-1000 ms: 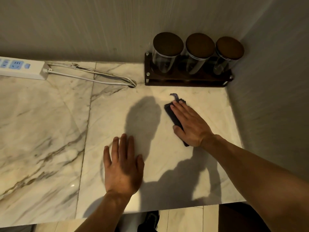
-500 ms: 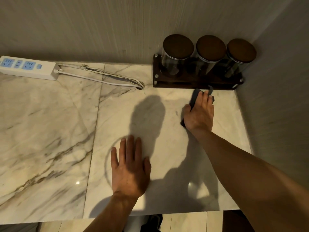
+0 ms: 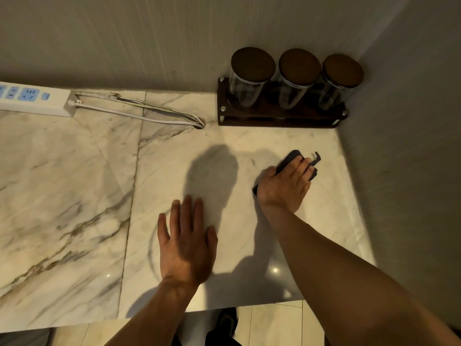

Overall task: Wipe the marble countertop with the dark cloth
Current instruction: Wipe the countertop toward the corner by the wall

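Mid-wipe: right hand [image 3: 284,187] pressed on dark cloth [image 3: 290,158], right of frame; left hand [image 3: 185,242] flat, empty, on marble countertop [image 3: 74,196]. Next: sweep toward unwiped left.

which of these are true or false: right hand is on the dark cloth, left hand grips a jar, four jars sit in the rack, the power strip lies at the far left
1. The right hand presses the dark cloth on the marble countertop. True.
2. The left hand grips a jar. False: it lies flat on the marble, holding nothing.
3. Four jars sit in the rack. False: three, all lidded.
4. The power strip lies at the far left by the wall. True.
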`<state>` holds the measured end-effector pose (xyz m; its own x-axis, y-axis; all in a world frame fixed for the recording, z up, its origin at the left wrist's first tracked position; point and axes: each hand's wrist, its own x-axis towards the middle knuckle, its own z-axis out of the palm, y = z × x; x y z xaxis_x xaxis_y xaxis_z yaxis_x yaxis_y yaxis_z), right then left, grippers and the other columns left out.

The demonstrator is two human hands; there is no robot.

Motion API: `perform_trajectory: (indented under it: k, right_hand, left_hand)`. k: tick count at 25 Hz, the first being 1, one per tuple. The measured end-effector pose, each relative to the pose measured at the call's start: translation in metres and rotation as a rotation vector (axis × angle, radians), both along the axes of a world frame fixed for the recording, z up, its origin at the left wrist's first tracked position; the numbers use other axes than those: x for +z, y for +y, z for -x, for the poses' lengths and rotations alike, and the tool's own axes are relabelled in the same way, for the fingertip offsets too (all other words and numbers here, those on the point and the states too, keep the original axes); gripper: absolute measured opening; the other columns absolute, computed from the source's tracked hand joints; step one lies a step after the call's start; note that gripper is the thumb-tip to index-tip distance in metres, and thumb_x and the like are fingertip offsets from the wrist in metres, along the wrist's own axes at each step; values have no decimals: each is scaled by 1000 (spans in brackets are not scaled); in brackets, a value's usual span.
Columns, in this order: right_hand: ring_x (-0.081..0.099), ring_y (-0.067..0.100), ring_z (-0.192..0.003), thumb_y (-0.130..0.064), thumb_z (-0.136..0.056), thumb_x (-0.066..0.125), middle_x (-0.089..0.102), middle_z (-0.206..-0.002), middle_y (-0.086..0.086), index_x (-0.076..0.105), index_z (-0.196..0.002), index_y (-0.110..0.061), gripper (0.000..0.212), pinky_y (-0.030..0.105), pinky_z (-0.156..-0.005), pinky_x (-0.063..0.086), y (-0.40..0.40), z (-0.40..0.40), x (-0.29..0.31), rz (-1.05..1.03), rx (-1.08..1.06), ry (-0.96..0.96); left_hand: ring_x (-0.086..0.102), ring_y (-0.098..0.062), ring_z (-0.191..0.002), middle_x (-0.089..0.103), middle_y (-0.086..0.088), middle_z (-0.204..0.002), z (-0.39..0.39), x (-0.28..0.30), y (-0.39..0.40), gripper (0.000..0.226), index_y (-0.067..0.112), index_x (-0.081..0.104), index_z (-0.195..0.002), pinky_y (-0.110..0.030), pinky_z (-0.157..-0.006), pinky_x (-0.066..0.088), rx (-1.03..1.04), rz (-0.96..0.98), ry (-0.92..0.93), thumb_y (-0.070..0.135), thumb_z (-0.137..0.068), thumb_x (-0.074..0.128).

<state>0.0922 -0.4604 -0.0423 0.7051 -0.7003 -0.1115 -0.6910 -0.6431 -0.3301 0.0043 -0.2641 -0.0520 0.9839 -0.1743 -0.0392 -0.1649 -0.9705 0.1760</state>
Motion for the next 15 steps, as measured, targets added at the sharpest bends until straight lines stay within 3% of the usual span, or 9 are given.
perform_trajectory:
  k: [8,12,15]
  right_hand:
    - [-6,23,-147,-37,-97,28,-2,-161,10,0,-152,-8,68,40,-119,0,20,68,-3,-19,0,-1]
    - [-9,23,-147,-42,-94,17,-6,-161,9,-4,-152,-9,70,39,-119,-3,27,106,-4,-15,46,11]
    - [-7,22,-147,-42,-93,21,-2,-161,10,-1,-152,-9,71,38,-119,-3,26,130,-5,4,123,-6]
  left_hand:
    - [21,-36,-144,32,-18,-154,0,0,0,63,10,31,-148,-57,-117,12,7,19,27,44,-95,28]
    - [13,-36,-146,27,-18,-157,1,-1,0,63,10,26,-150,-55,-118,4,11,47,34,43,-97,25]
    - [16,-40,-145,28,-21,-155,0,0,-1,62,7,30,-148,-58,-116,8,9,37,33,40,-95,29]
